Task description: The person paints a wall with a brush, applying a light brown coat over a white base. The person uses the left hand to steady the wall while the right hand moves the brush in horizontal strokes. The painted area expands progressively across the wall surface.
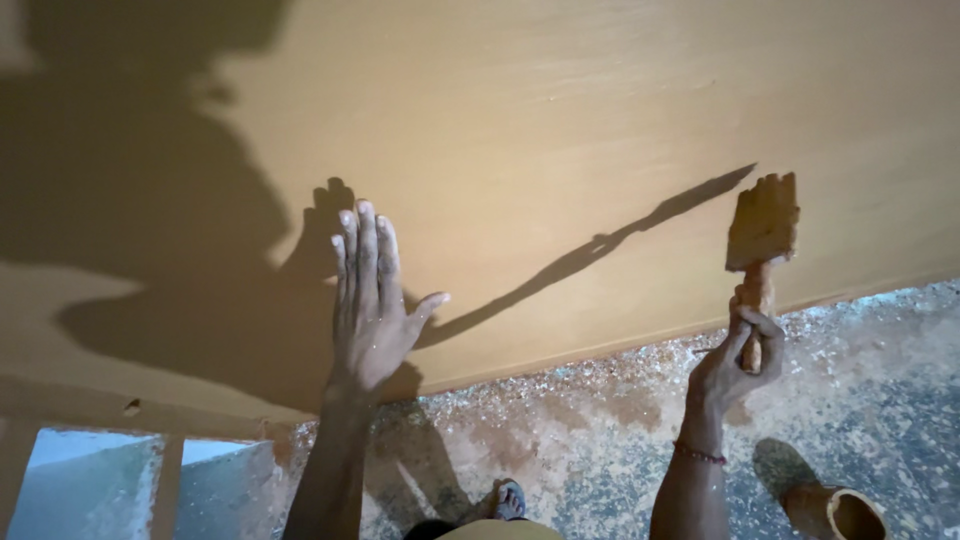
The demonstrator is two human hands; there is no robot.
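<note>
Item: wall coating, in progress

Left hand (pixel 368 310): lying flat against the ochre-painted wall (pixel 560 130), fingers straight and together, thumb splayed; grasping nothing, apparently bracing the body

Right hand (pixel 738 355): clenching round the wooden handle of a broad paintbrush (pixel 762 240); a red thread band is sitting at the wrist

Paintbrush: standing bristles-up, caked in the same ochre colour, its head lying over the lower part of the wall, just above the line where wall is meeting floor; whether the bristles are touching the surface cannot be told

Wall: showing an even tan coat with faint horizontal streaks; the person's shadow and the brush's long shadow are falling across it

Floor (pixel 880 400): speckled stone, flecked with pale splashes along the wall's foot

Paint container (pixel 835 512): small round open pot, standing on the floor near the right forearm

Also: a sandalled foot (pixel 508 498) showing at the bottom edge; a pale opening with a post at lower left

Step judged: brushing the bottom band of the wall. The next stroke is calling for a steady wrist along the floor line, and probably a reload from the pot
</note>
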